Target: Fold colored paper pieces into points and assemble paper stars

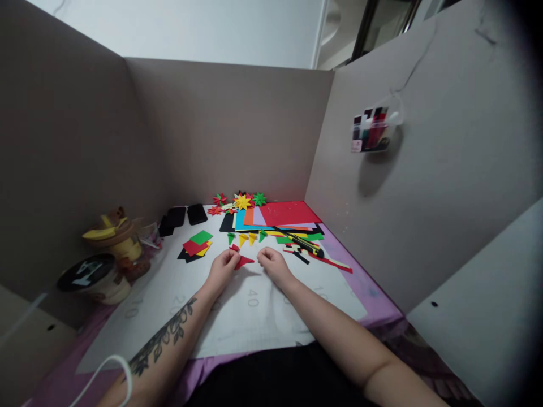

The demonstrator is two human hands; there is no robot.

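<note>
At far left, a black-lidded container (97,280) is standing in front of a yellow-and-brown pot (128,249), with a clear cup (150,233) sitting just beside them. Flat black objects (197,214) are lying toward the back of a white sheet (250,323) marked with numbers, and green, red, yellow and black paper squares (196,247) are overlapping nearer the person. The left hand (224,268) is pinching a pointed red folded paper (244,262) between thumb and fingers, holding it over the middle of the sheet, its tip pointing toward the other hand. Behind it, green and yellow folded pieces (242,239) are forming a short row, while multicolored paper stars (243,202) are clustering near the back panel (229,130). A fanned stack of colored sheets (288,213) is lying to their right. The right hand (274,265) is hovering just beside the red tip, its fingers curling inward; whether they are gripping anything cannot be told. Farther right, a yellow-and-black cutter (306,246) is resting near scattered paper strips (335,263), and a clear holder (375,130) is hanging on the side panel (424,186).
</note>
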